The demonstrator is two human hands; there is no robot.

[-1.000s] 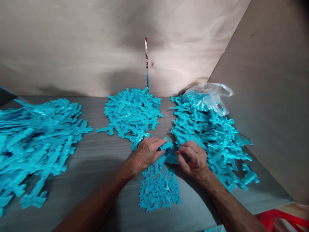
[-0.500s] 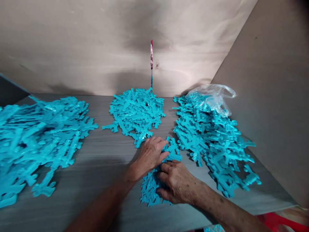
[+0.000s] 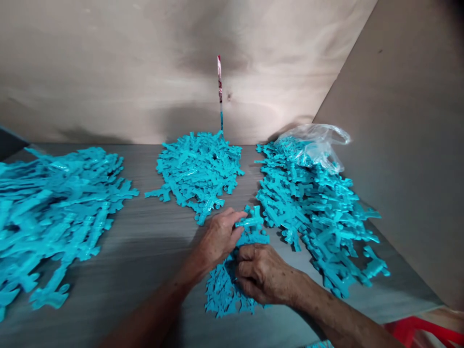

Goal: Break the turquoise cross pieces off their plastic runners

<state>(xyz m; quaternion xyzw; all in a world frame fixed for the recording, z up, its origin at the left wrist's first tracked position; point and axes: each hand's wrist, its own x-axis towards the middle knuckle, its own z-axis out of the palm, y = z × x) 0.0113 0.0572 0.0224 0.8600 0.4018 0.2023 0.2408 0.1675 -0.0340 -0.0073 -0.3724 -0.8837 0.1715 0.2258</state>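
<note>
My left hand (image 3: 220, 237) has its thumb and fingers closed on the left end of a flat, knobbed turquoise piece (image 3: 251, 221). Similar turquoise pieces lie under that one. Just below and to the right, my right hand (image 3: 266, 273) is curled, its fingertips pressed together and turned down. Whatever those fingers hold is hidden behind them. Under and beside the right hand spreads a small heap of little turquoise bits (image 3: 222, 292), much smaller than the knobbed pieces.
Large heaps of turquoise pieces lie at the left (image 3: 68, 203), back middle (image 3: 199, 166) and right (image 3: 311, 208) of the grey table (image 3: 145, 261). A clear plastic bag (image 3: 322, 145) rests on the right heap. Wooden panels (image 3: 126, 63) stand behind. Something red (image 3: 416, 331) is at lower right.
The view has shifted slightly, moving the heaps left in the picture. The knobbed piece at my left fingertips is now lifted and turned more sideways. My right hand's fingers have drawn closer together.
</note>
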